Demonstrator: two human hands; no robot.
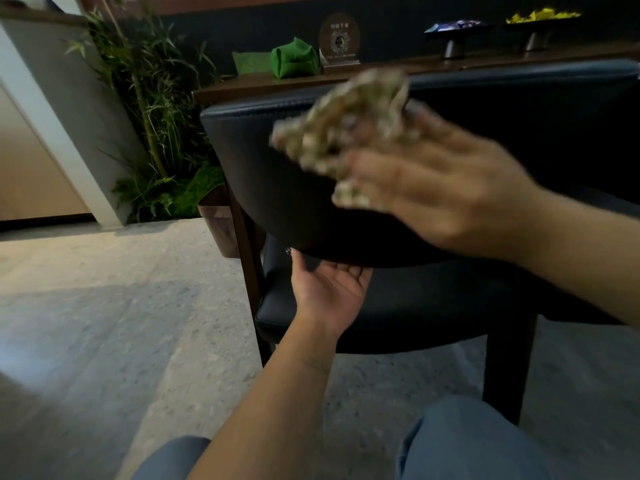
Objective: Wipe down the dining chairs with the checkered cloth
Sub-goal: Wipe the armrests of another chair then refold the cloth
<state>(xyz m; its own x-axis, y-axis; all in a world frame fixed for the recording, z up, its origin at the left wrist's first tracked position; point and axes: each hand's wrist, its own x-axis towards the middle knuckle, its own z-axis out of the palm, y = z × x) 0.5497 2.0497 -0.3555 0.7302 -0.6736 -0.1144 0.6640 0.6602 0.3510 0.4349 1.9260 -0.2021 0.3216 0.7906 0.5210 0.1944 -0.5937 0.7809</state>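
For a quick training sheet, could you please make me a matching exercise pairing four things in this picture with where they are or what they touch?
Things:
1. checkered cloth
2. left hand
3. green pouch
4. plant

Places:
A. on the table behind the chair
B. bunched in the right hand, against the chair backrest
C. on the floor, left of the chair
D. palm up under the backrest's lower edge

Pairs: 1-B, 2-D, 3-A, 4-C

Dim room, floor lit from left, right hand (446, 188) motion-blurred.
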